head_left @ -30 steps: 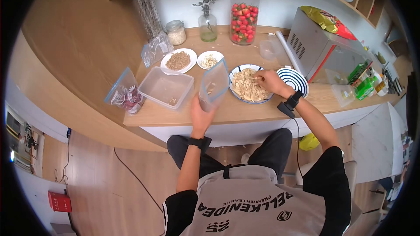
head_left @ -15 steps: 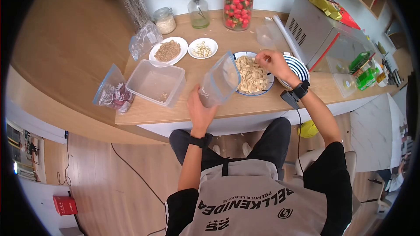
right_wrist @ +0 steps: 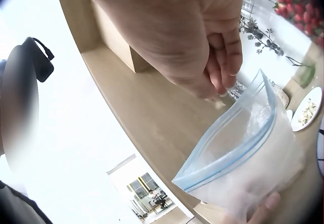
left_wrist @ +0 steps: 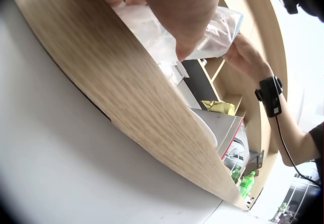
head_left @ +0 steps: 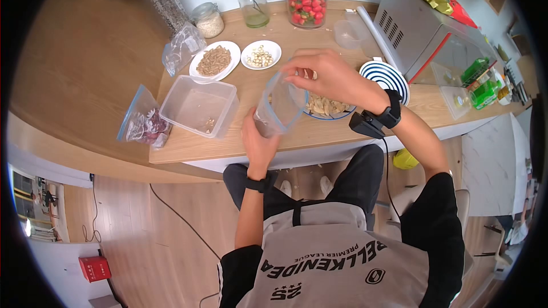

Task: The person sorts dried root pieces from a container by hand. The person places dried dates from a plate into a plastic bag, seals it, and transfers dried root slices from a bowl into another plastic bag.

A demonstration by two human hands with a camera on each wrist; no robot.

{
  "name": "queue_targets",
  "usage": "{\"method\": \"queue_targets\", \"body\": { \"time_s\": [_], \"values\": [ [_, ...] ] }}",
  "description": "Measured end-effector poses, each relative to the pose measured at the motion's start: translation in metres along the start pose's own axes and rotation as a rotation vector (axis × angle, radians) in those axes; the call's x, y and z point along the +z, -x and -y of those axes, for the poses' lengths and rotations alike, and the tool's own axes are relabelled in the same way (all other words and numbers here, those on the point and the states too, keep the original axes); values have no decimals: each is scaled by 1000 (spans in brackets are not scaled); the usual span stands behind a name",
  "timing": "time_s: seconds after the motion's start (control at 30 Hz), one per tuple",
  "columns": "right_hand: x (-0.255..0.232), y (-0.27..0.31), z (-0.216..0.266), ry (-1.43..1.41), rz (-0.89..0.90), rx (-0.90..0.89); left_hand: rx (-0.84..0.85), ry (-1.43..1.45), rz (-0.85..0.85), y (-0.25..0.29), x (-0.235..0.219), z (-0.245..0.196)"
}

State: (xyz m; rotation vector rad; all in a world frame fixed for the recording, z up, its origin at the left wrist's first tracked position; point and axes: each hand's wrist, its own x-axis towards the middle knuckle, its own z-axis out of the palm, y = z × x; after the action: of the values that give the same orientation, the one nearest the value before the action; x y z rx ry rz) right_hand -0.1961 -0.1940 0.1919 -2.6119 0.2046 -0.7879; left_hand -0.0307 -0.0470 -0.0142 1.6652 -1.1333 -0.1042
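A clear zip bag with a blue-edged mouth (head_left: 275,105) stands above the counter's front edge, gripped low by the left hand (head_left: 260,144). Seen from the right wrist, the bag's mouth (right_wrist: 235,153) gapes wide. Just above that mouth is the right hand (head_left: 337,80), its fingers curled together and pinching a small pale piece (right_wrist: 218,104). Behind the right forearm, a plate of pale dried slices (head_left: 328,107) is partly covered from view. In the left wrist view, the left hand (left_wrist: 182,11) hides much of the bag (left_wrist: 220,34).
Left of the bag are an open plastic box (head_left: 200,105) and a bag of dark red pieces (head_left: 145,128). Two small white plates of food, one with brown pieces (head_left: 214,61), sit behind. A striped plate (head_left: 385,80) and a microwave (head_left: 411,28) are on the right.
The right hand has moved left from the plate of slices to over the bag's mouth. The left hand still holds the bag, which has shifted slightly left since half a second ago.
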Motion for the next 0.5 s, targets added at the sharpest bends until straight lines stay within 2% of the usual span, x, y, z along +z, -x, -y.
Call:
{"method": "queue_targets", "body": {
  "time_s": [0.13, 0.23, 0.3, 0.33, 0.4, 0.43, 0.5],
  "values": [
    [-5, 6, -5, -77, -35, 105, -16, -3, -9, 1, 1, 6],
    [-14, 24, -32, -28, -63, 157, -20, 95, -22, 1, 1, 9],
    [-13, 44, -59, 78, 188, 469, -3, 33, -48, 2, -1, 3],
    [-4, 62, -75, 88, 199, 469, -9, 44, -53, 1, -2, 1],
    [16, 96, -100, 251, 221, 254, -2, 68, -34, 0, -4, -2],
    [18, 99, -99, 256, 229, 254, -8, 76, -38, 1, -4, -2],
    [24, 103, -95, 238, 337, 387, 6, 62, -49, 2, -4, -2]
  ]
}}
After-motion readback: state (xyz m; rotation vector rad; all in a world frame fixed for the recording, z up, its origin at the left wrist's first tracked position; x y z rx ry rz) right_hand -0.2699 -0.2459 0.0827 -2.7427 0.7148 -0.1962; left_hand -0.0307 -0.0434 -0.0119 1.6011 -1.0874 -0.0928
